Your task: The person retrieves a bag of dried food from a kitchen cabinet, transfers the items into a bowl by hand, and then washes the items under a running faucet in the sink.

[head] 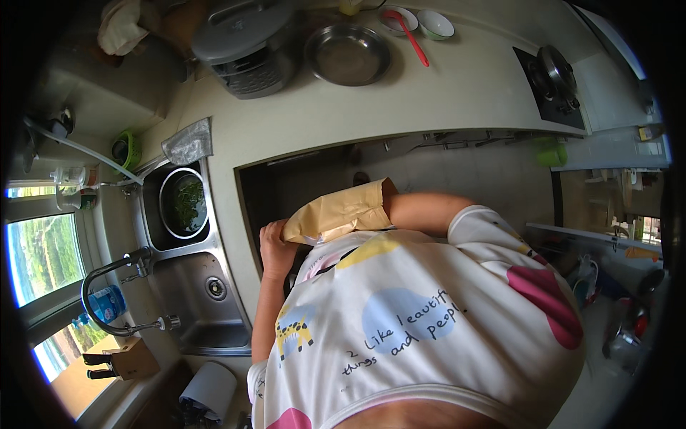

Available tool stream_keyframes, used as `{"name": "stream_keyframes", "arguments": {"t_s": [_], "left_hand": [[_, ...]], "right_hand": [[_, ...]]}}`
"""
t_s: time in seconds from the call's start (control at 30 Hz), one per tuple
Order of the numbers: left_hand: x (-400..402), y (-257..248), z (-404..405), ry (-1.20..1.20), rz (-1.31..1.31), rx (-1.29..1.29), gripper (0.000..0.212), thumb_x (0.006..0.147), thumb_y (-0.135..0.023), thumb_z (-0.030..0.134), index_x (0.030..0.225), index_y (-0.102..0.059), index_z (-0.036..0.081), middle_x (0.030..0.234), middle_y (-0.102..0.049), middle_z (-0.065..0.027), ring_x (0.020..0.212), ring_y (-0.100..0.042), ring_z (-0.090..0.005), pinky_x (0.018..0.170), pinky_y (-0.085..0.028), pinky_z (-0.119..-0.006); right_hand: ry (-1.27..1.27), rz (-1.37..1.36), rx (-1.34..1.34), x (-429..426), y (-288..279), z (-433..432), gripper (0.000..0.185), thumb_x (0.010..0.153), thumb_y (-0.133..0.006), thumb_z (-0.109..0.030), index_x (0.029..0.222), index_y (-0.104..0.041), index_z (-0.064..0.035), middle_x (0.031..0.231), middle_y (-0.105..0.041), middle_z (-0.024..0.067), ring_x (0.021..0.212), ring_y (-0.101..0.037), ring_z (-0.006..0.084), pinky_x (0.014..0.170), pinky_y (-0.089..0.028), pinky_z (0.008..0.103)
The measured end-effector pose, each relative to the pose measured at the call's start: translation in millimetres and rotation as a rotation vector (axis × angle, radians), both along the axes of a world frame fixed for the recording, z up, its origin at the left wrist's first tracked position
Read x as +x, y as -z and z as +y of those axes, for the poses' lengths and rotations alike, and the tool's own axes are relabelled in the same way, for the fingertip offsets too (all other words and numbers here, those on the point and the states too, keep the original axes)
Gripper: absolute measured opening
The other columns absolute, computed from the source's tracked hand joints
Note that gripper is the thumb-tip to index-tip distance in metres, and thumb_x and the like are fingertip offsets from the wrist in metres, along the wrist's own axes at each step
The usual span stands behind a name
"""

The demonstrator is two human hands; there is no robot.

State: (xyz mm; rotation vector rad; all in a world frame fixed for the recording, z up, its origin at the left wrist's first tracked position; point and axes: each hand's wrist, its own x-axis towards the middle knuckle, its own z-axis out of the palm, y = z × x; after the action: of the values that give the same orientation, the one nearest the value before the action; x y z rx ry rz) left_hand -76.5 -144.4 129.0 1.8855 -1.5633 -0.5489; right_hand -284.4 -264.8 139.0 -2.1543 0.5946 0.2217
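Note:
A tan paper bag (343,210) lies sideways across the front of my body, just above my patterned white shirt. My left hand (275,241) is at its left end, with fingers closed around that end. My right forearm reaches into the bag's mouth at the right, so my right hand is hidden inside and what it touches cannot be seen. A bit of whitish lining or plastic shows at the bag's lower left edge. What the bag holds is not visible.
Left is a double sink (185,300) with leafy greens in a round basin (162,206) and a tap (88,284). Ahead on the counter (455,91) are a rice cooker (246,48), a metal bowl (348,56) and a red spoon (410,40). A stove (546,91) stands right.

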Motion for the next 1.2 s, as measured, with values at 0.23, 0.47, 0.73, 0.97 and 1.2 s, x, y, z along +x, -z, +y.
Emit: {"name": "stream_keyframes", "arguments": {"t_s": [0.23,0.47,0.73,0.97,1.2], "left_hand": [[-56,-21,-92,0.024,-0.083,-0.043,0.039,0.058,-0.066,-0.003,0.095,-0.061,0.005,0.095,-0.062,-0.0098,0.089,-0.055,-0.0327,0.082,-0.045,-0.039],[-80,-37,-140,-0.005,-0.158,-0.014,0.049,0.055,-0.071,-0.001,0.102,-0.06,0.006,0.103,-0.062,-0.0092,0.096,-0.055,-0.0318,0.085,-0.045,-0.04],[-84,-51,-165,0.064,-0.223,0.106,0.069,0.056,-0.073,0.001,0.121,-0.052,0.012,0.113,-0.057,-0.0087,0.106,-0.051,-0.0307,0.091,-0.04,-0.041],[-64,-65,-184,0.105,-0.328,0.231,0.079,0.059,-0.076,0.018,0.131,-0.046,0.029,0.119,-0.053,0.0002,0.111,-0.048,-0.0236,0.101,-0.027,-0.051],[-39,-44,-188,0.03,-0.282,0.155,0.075,0.06,-0.076,0.016,0.129,-0.048,0.028,0.123,-0.052,-0.0007,0.115,-0.046,-0.0244,0.102,-0.025,-0.054]], "right_hand": [[-0.09,-0.164,-0.106,-37,11,-84,0.039,0.086,-0.049,-0.035,0.107,-0.062,-0.0056,0.107,-0.062,0.0111,0.099,-0.056,0.0252,0.09,-0.041,0.0349],[-0.137,-0.303,-0.204,-54,17,-144,0.038,0.085,-0.049,-0.035,0.106,-0.062,-0.0059,0.106,-0.062,0.0112,0.098,-0.057,0.0253,0.09,-0.041,0.0351],[-0.14,-0.399,-0.281,-47,18,-181,0.037,0.085,-0.049,-0.035,0.105,-0.063,-0.0063,0.105,-0.062,0.0112,0.097,-0.057,0.0253,0.089,-0.042,0.0353],[-0.14,-0.437,-0.33,-26,19,-197,0.037,0.085,-0.05,-0.035,0.104,-0.063,-0.0066,0.104,-0.063,0.0112,0.096,-0.058,0.0253,0.088,-0.042,0.0355],[-0.126,-0.46,-0.361,-9,18,-198,0.036,0.084,-0.05,-0.034,0.103,-0.064,-0.007,0.103,-0.063,0.0112,0.096,-0.058,0.0253,0.088,-0.043,0.0356]]}}
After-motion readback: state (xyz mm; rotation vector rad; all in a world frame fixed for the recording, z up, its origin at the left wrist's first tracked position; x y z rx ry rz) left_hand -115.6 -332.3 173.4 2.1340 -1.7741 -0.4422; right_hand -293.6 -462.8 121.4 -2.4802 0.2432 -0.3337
